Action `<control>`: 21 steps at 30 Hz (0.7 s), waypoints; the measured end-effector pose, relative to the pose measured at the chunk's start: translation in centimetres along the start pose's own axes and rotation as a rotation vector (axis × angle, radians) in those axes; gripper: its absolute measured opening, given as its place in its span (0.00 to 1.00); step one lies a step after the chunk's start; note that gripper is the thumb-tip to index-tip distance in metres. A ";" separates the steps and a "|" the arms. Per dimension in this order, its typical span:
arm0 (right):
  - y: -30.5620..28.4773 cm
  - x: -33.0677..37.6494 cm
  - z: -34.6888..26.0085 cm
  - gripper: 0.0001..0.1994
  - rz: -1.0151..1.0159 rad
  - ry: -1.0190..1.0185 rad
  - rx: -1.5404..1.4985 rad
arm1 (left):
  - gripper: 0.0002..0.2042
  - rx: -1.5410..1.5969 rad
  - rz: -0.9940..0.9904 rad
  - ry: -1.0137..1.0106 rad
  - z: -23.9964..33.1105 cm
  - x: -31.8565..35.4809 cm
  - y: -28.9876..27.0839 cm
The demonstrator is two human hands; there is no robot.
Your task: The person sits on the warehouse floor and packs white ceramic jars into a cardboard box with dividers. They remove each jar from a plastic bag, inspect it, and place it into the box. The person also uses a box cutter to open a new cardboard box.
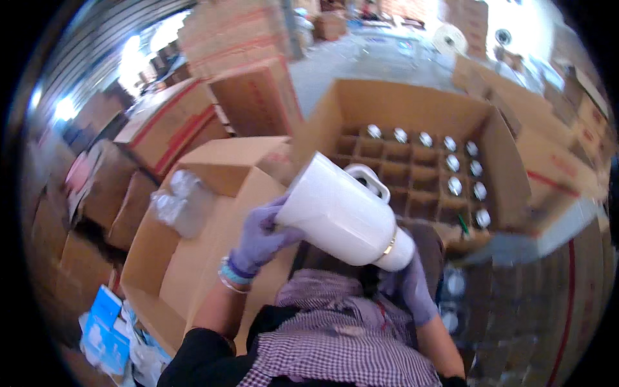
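A white thermos jug [338, 216] lies tilted across the front of my body, its wide base up to the left and its narrow lid end down to the right. A thin gold band circles it near the lid, and a white loop handle [380, 187] sticks out on the far side. My left hand [264, 235], in a pale purple glove, grips the jug by its base. At the lid end my right hand [409, 284], gloved alike, is closed around the jug from below; some of its fingers are hidden.
Beyond the jug stands an open carton [412, 97] with a cardboard divider grid and several silver-topped items [454, 186] in its cells. To the left is another open carton [187, 271] with clear plastic bags [187, 203] at its edge. Stacked boxes [255, 97] rise behind.
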State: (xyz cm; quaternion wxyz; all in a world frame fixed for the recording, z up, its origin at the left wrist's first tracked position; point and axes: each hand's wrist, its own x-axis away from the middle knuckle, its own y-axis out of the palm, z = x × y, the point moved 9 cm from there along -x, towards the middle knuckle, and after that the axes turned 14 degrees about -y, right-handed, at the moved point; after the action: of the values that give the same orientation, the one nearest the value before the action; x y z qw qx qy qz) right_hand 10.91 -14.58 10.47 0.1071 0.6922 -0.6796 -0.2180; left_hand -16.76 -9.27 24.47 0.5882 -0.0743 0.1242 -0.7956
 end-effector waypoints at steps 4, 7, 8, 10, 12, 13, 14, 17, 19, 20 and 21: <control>-2.1 -0.3 -5.4 0.18 0.059 -0.477 0.684 | 0.22 -0.075 0.023 0.130 -2.0 -2.6 1.8; -9.0 -1.1 3.9 0.18 0.004 0.069 0.436 | 0.15 -0.185 -0.337 0.520 4.7 -1.1 6.7; -8.9 -1.4 4.4 0.20 -0.124 0.148 0.711 | 0.14 -0.300 -0.304 0.553 5.8 -0.8 7.4; -6.1 -3.8 -1.8 0.10 0.012 -0.220 1.048 | 0.12 -0.542 -0.235 0.599 6.8 -0.8 8.8; -4.1 -6.2 -8.1 0.10 0.152 -0.750 1.383 | 0.12 -0.691 -0.235 0.468 4.0 -2.5 10.7; -4.2 -8.4 -9.3 0.11 0.195 -0.746 1.313 | 0.12 -0.766 -0.235 0.404 3.0 -3.5 11.9; -4.3 -10.7 -10.5 0.13 0.236 -0.741 1.243 | 0.14 -0.852 -0.346 0.278 1.8 -4.6 13.8; -0.4 -19.0 -4.2 0.19 -0.421 -0.825 1.518 | 0.19 -0.895 -0.473 0.281 1.7 -6.1 18.5; 1.5 -21.9 2.1 0.35 -0.917 -0.739 1.520 | 0.21 -0.917 -0.431 0.258 -1.0 -8.3 21.2; 2.8 -21.9 4.3 0.43 -1.028 -0.695 1.671 | 0.22 -0.924 -0.414 0.251 -1.1 -8.9 21.0; 1.9 -22.2 6.1 0.44 -1.068 -0.663 1.701 | 0.23 -0.832 -0.418 0.284 -1.5 -9.3 21.7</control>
State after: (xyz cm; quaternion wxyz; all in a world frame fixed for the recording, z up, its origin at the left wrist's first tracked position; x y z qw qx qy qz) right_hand 6.89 8.13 9.38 -0.7137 0.6545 -0.2111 0.1329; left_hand 5.49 -6.28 17.13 0.3134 -0.2172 0.4933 -0.7819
